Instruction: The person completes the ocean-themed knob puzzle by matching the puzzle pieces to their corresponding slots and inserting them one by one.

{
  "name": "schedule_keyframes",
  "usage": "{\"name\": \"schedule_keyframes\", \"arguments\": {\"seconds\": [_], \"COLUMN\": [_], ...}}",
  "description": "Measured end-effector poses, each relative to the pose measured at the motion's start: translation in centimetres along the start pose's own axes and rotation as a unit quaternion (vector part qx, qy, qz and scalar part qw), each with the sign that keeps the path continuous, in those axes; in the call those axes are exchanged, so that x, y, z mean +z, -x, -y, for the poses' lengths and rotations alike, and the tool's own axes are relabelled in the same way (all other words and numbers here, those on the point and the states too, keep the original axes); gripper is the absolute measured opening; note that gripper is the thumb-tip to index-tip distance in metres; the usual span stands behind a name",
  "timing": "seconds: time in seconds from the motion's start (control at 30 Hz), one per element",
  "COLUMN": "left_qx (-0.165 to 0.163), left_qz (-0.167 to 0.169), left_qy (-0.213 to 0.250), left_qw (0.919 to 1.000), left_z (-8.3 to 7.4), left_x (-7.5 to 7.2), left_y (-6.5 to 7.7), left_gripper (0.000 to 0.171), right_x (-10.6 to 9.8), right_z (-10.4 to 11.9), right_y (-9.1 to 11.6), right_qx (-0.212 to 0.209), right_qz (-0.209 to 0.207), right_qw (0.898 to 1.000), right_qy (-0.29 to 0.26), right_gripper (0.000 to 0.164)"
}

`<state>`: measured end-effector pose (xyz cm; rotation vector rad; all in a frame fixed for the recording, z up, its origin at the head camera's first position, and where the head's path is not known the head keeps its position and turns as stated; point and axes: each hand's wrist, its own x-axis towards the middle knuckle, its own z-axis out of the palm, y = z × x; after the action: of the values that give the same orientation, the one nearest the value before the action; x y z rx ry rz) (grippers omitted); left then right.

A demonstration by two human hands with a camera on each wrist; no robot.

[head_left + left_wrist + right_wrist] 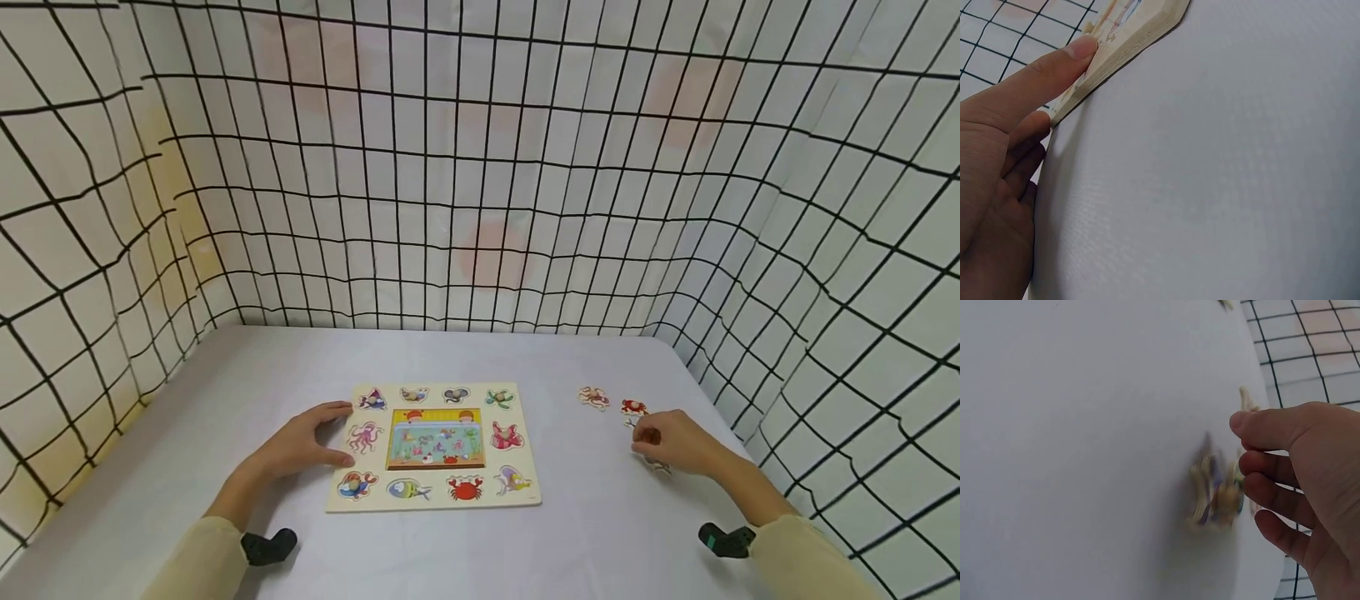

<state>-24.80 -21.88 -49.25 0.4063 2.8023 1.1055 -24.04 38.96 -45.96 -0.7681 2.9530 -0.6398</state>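
Note:
A wooden knob puzzle board (437, 506) with sea-animal shapes lies on the white table. My left hand (303, 440) is at its left side, thumb and index finger spread along the edge. The thumb (1060, 69) rests straight on the board's edge in the left wrist view. On the right, my right hand (678, 442) hovers low among loose puzzle pieces, fingers loosely bent, with nothing showing between the fingertips. Close beside them is a blurred purple-and-yellow piece (1219, 497). A red crab piece (633, 407) lies just beyond the hand. Part of the pile is hidden by the hand.
An octopus piece (594, 397) lies to the left of the crab piece. Several shapes on the board carry knobs, such as the starfish-like piece (499, 398). Black netting (487, 183) over white sheeting encloses the table (450, 558) at the back and sides.

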Motion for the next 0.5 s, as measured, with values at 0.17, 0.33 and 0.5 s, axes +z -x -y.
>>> {"name": "schedule_keyframes", "arguments": {"seconds": [0.17, 0.33, 0.5], "left_qx": [-0.002, 0.000, -0.003], "left_qz": [0.004, 0.003, 0.004], "left_qy": [0.004, 0.006, 0.006], "left_qw": [1.0000, 1.0000, 1.0000], "left_z": [-0.1, -0.2, -0.2], "left_x": [-0.1, -0.1, -0.2], "left_y": [0.1, 0.1, 0.3], "left_gripper": [0.094, 0.094, 0.093], "right_x": [0.4, 0.6, 0.4], "right_z": [-1.7, -2.5, -2.4], "right_y": [1.4, 2.5, 3.0], "right_qx": [0.022, 0.039, 0.035], "right_qz": [0.001, 0.002, 0.013], "right_qw": [1.000, 0.999, 0.999], "right_qy": [0.019, 0.017, 0.004], "right_gripper": [0.009, 0.011, 0.010]}}
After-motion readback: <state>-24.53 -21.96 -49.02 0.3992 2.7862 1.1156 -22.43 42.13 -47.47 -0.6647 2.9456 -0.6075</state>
